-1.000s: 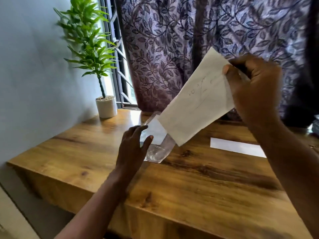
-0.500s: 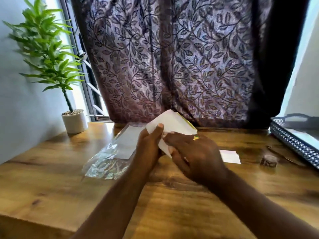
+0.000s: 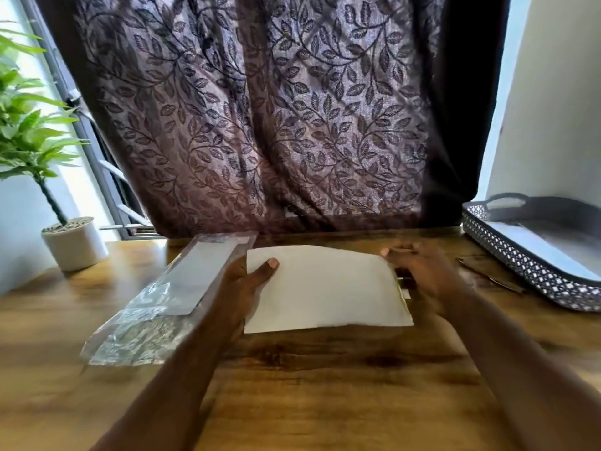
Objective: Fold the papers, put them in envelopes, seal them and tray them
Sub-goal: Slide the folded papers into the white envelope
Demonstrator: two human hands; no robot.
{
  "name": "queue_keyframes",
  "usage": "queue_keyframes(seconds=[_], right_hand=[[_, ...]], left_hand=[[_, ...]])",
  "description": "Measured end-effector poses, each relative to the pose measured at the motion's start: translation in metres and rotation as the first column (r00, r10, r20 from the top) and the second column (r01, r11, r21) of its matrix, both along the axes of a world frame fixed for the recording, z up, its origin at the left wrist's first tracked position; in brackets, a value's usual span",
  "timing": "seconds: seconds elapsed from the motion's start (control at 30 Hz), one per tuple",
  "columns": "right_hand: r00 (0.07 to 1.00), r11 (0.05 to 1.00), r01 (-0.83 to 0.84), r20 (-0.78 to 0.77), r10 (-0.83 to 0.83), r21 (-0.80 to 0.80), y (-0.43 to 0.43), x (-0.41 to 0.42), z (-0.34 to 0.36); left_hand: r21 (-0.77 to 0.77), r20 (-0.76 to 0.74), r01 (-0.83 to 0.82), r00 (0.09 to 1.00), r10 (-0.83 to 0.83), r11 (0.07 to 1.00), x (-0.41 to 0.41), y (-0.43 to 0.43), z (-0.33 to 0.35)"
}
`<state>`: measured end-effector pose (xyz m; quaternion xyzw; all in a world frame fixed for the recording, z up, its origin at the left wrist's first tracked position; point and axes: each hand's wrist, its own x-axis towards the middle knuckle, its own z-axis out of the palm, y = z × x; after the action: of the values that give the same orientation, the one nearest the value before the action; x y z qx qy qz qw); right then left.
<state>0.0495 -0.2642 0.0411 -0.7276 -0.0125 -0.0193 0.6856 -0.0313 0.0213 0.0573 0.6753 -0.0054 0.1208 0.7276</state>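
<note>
A white envelope (image 3: pixel 325 288) lies flat on the wooden table (image 3: pixel 325 385), held between both hands. My left hand (image 3: pixel 244 281) grips its left edge, thumb on top and fingers underneath. My right hand (image 3: pixel 422 275) is at the envelope's right edge with its fingers reaching over the far corner; the grip is blurred. A clear plastic sleeve (image 3: pixel 169 297) holding more white envelopes lies to the left of my left hand. The patterned metal tray (image 3: pixel 520 265) sits at the far right.
A potted green plant (image 3: pixel 65 236) stands at the far left corner by the window. A leaf-patterned curtain (image 3: pixel 260 125) hangs behind the table. A thin dark object (image 3: pixel 487 275) lies beside the tray. Another white piece peeks out under my right hand.
The envelope came down from the air in my right hand to the table, and both hands spread to its two edges. The view swung right, bringing the tray in.
</note>
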Motion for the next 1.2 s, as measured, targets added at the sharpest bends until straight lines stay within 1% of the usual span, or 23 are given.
queue_keyframes(seconds=[0.07,0.17,0.23,0.33,0.43,0.53,0.63,0.77,0.83,0.93,1.0,1.1,1.17,1.2], right_hand=[[1.0,0.999,-0.023,-0.014,0.022,-0.036,-0.004,0.002,-0.003],[1.0,0.989,-0.025,0.016,0.027,-0.148,-0.004,0.002,-0.004],[0.999,0.987,-0.033,0.034,0.039,-0.159,-0.001,0.003,-0.007],[0.997,0.987,-0.031,0.062,0.041,-0.155,0.0,0.007,-0.01],[0.995,0.989,-0.011,0.093,0.025,-0.148,-0.001,0.01,-0.012],[0.994,0.985,0.022,0.111,-0.003,-0.168,0.0,0.012,-0.015],[0.993,0.989,0.063,0.112,-0.048,-0.135,-0.002,0.017,-0.017],[0.997,0.997,0.043,0.071,-0.039,-0.059,-0.006,0.017,-0.016],[0.998,0.998,0.038,0.053,-0.036,-0.044,-0.006,0.016,-0.016],[0.998,0.998,0.049,0.042,-0.047,-0.049,-0.006,0.015,-0.015],[0.997,0.997,0.069,0.032,-0.068,-0.038,-0.01,0.014,-0.013],[0.994,0.994,0.109,0.012,-0.109,-0.005,-0.017,0.012,-0.011],[0.992,0.992,0.125,-0.016,-0.125,0.017,-0.022,0.011,-0.009],[0.992,0.992,0.124,-0.031,-0.123,0.023,-0.023,0.011,-0.009]], left_hand=[[0.033,0.014,-0.039,0.999,0.038,0.999,0.002,-0.002,-0.01],[0.098,0.045,-0.088,0.995,0.084,0.991,0.005,-0.004,-0.018],[0.147,0.058,-0.13,0.991,0.123,0.981,0.007,-0.002,-0.021],[0.215,0.033,-0.148,0.989,0.144,0.965,0.013,0.011,-0.022],[0.401,0.056,-0.186,0.982,0.179,0.897,0.021,0.024,-0.029],[0.525,0.079,-0.213,0.976,0.202,0.824,0.025,0.028,-0.033],[0.662,0.131,-0.261,0.963,0.234,0.702,0.027,0.029,-0.032],[0.713,0.19,-0.324,0.943,0.274,0.622,0.029,0.032,-0.031],[0.716,0.183,-0.322,0.943,0.278,0.619,0.031,0.034,-0.034],[0.697,0.184,-0.32,0.945,0.271,0.642,0.03,0.037,-0.035],[0.713,0.171,-0.282,0.958,0.232,0.642,0.026,0.036,-0.035],[0.757,0.102,-0.198,0.977,0.187,0.622,0.021,0.03,-0.033],[0.797,0.08,-0.165,0.982,0.169,0.581,0.022,0.03,-0.033],[0.822,0.091,-0.169,0.982,0.168,0.544,0.022,0.032,-0.033]])
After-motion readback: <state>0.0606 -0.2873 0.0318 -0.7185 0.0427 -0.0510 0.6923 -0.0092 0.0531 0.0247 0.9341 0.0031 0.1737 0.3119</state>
